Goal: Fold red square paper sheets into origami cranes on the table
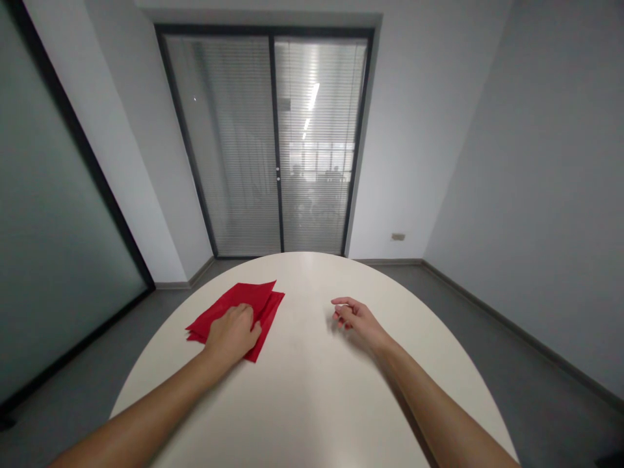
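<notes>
A red folded cloth (229, 302) lies on the left part of the round white table (312, 403). Its layers are offset, with pointed corners to the left and at the upper right. My left hand (234, 331) is on top of it, fingers curled into the fabric and thumb on the right side; the fingertips are partly hidden. To the right, apart from the cloth, my right hand (358, 320) hovers just over the tabletop. Its fingers are loosely bent and apart, with nothing in them.
The table's curved far edge faces a dark-framed glass door (277, 149) with blinds. A frosted glass panel (53, 227) stands at the left and a plain wall (546, 195) at the right. Grey floor (468, 325) surrounds the table.
</notes>
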### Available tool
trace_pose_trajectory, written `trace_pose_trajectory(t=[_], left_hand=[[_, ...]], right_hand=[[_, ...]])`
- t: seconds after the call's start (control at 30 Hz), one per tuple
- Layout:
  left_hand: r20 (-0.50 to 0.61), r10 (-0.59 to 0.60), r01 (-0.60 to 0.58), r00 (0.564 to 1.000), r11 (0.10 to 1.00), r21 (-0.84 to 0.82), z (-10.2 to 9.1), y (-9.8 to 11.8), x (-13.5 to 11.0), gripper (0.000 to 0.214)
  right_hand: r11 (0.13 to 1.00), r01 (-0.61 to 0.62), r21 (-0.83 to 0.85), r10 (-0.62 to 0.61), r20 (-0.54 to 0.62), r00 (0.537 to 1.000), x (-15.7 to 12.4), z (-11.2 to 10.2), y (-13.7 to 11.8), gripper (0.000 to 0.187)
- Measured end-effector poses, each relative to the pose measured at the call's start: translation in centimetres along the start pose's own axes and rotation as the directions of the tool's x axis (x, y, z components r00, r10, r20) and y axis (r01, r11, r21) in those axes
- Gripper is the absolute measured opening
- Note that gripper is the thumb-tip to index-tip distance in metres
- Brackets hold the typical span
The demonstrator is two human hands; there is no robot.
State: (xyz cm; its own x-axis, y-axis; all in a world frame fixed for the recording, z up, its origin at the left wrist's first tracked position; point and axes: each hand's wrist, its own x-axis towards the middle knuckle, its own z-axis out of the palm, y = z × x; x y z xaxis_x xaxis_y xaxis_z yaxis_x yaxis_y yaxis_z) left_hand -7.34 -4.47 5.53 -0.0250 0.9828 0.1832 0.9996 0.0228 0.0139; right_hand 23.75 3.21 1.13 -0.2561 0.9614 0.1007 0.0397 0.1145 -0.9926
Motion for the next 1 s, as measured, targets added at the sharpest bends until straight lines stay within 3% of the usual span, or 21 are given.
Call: trace_pose_trajectory(t=[0.1, 0.17, 0.27, 0.3, 0.4, 0.53, 0.67, 0.83, 1.0], left_hand=[[-0.013, 0.017, -0.018, 1.0, 0.999, -0.037, 1.5, 0.9, 0.3, 0.043], [-0.039, -0.009, 0.006, 0.999, 0.997, -0.074, 3.4, 1.0, 0.6, 0.064], [0.052, -0.096, 0.102, 0.994, 0.984, -0.146, 6.2, 0.1, 1.4, 0.07], [0.081, -0.124, 0.136, 0.989, 0.977, -0.166, 6.9, -0.5, 1.9, 0.07], [0.093, -0.19, 0.206, 0.977, 0.958, -0.201, 8.0, -2.5, 3.7, 0.073], [0.103, -0.237, 0.254, 0.966, 0.941, -0.222, 8.0, -5.5, 6.1, 0.071], [0.129, -0.254, 0.277, 0.958, 0.937, -0.214, 7.4, -6.6, 7.5, 0.072], [0.015, -0.197, 0.197, 0.98, 0.964, -0.178, 6.6, -3.1, 7.7, 0.07], [-0.017, 0.045, -0.048, 0.999, 0.984, -0.171, 7.1, 2.4, 7.0, 0.064]], right_hand=[[1.0, 0.006, -0.017, -0.006, 0.009, 1.0, 0.1, 0.0, 0.2, 0.051], [0.998, 0.023, -0.05, -0.022, 0.021, 1.0, 0.1, 0.0, 0.4, 0.05], [0.968, 0.119, -0.223, -0.118, 0.019, 0.993, -0.2, 0.4, 0.8, 0.045], [0.926, 0.169, -0.336, -0.173, 0.018, 0.985, -0.4, 0.6, 0.8, 0.042], [0.697, 0.258, -0.669, -0.262, 0.097, 0.96, -0.9, 0.9, 0.8, 0.042], [0.463, 0.152, -0.874, -0.148, 0.092, 0.985, -0.7, 0.9, 0.9, 0.053], [0.373, 0.034, -0.927, -0.023, 0.028, 0.999, -0.2, 0.5, 1.5, 0.068], [0.327, -0.003, -0.945, 0.056, 0.016, 0.998, 0.4, 0.4, 1.7, 0.074], [0.286, -0.078, -0.955, 0.148, -0.036, 0.988, 1.6, 1.9, 0.2, 0.076]])
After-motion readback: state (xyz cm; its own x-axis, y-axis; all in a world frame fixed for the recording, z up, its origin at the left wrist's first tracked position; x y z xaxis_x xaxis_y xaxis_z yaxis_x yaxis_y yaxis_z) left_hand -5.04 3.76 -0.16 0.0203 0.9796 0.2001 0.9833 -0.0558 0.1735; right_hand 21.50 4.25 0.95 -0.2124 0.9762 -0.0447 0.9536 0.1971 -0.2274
